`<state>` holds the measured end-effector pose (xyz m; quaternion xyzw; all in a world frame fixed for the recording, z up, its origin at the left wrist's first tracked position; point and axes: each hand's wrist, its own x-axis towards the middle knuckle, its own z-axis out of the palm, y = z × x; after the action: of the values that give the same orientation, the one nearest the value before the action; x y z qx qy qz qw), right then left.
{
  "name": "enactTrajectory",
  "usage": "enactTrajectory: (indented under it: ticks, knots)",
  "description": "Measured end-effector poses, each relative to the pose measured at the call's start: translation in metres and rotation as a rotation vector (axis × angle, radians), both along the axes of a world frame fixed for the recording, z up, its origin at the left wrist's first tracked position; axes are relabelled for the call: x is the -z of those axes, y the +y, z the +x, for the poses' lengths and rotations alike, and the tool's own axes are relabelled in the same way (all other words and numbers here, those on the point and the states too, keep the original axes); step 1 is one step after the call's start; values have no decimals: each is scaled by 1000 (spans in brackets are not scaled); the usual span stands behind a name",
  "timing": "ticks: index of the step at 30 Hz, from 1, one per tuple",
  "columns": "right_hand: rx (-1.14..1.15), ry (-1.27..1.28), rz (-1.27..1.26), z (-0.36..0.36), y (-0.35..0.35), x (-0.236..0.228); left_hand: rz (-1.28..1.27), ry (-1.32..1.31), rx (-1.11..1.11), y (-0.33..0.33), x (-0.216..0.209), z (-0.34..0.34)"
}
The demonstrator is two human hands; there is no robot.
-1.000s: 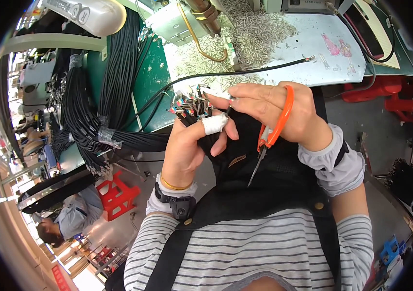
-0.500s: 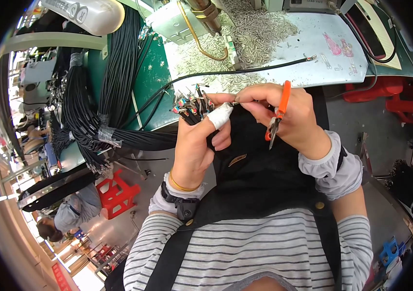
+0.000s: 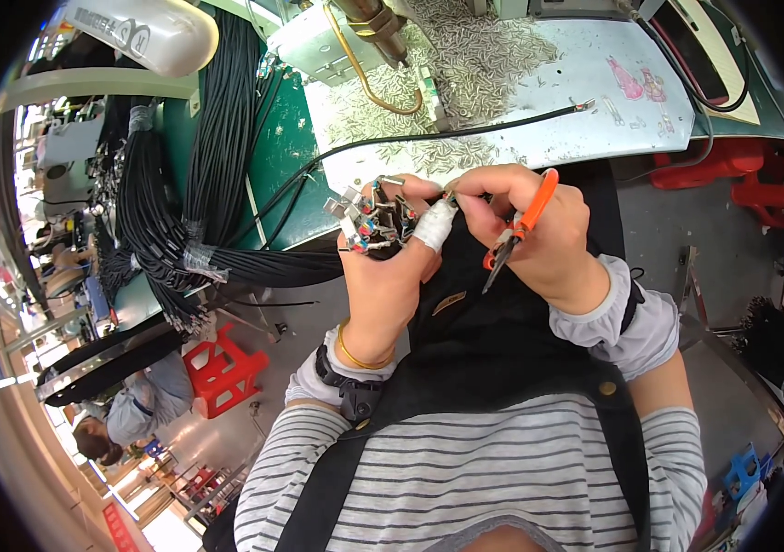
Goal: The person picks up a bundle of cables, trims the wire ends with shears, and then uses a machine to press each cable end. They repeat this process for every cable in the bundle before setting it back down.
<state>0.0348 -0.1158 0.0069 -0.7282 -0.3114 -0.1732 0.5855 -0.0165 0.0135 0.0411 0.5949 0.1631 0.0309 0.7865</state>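
My left hand (image 3: 378, 299) is closed round a bunch of black cables (image 3: 375, 219), their ends showing coloured wires and some silvery metal connectors. White tape (image 3: 436, 224) wraps its thumb. Between the tips of both hands, above the black apron, sits one small cable end (image 3: 449, 194); its detail is too small to make out. My right hand (image 3: 553, 235) pinches there with thumb and forefinger. Held in that same hand is a pair of orange-handled pliers (image 3: 539, 201), jaws pointing down toward the apron.
A pale work plate (image 3: 585, 64) carries heaped small metal pieces (image 3: 474, 69), with a loose black cable (image 3: 465, 133) across it. The machine (image 3: 318, 51) stands behind. Thick cable bundles (image 3: 148, 184) hang at left. Red stools (image 3: 226, 373) flank the table; another person (image 3: 148, 405) sits far left.
My left hand has turned, bringing the cable ends and their metal connectors more into sight. The pliers have tilted, with their jaws swinging slightly left. Both hands still meet at the fingertips.
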Motion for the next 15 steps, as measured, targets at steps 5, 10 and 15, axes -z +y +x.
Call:
enactTrajectory:
  ticks: [5,10,15]
  knots:
    - [5,-66,10,0,0,4,195,-41,10,2,9,-1]
    - [3,-37,-5,-2,-2,1,111,-44,1,3,4,-2]
    - [-12,-28,0,-4,-1,2,167,6,18,4,6,-2]
